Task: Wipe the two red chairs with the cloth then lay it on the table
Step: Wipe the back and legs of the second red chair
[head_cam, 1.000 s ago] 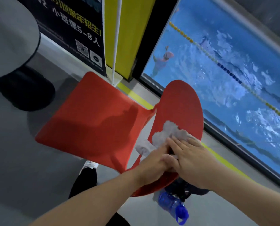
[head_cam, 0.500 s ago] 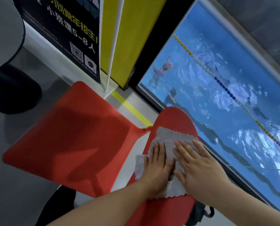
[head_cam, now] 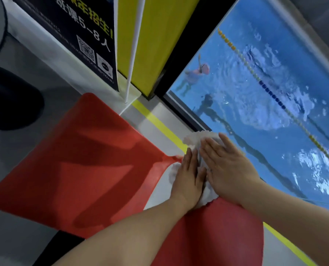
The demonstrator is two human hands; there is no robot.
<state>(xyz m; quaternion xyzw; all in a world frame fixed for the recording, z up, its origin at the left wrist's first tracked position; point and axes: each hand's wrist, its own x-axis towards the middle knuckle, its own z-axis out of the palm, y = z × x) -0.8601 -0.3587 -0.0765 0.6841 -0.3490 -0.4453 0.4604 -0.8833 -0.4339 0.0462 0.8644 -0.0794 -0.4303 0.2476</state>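
On the chair: both hands press a cloth flat on the backrest top.
Chair [head_cam: 87, 169]: red, seat to the left, backrest near the camera.
Cloth [head_cam: 193, 140]: white, bunched at the top edge of the chair back, mostly under the hands.
Left hand [head_cam: 188, 179]: grip open, palm and flat fingers on the cloth.
Right hand [head_cam: 228, 167]: grip open, flat on the cloth, just beside the left hand.
Window [head_cam: 265, 93]: beyond the chair, blue pool water behind it.
Yellow line [head_cam: 156, 121]: on the floor between chair and window.
Worktop: I cannot tell where it is.
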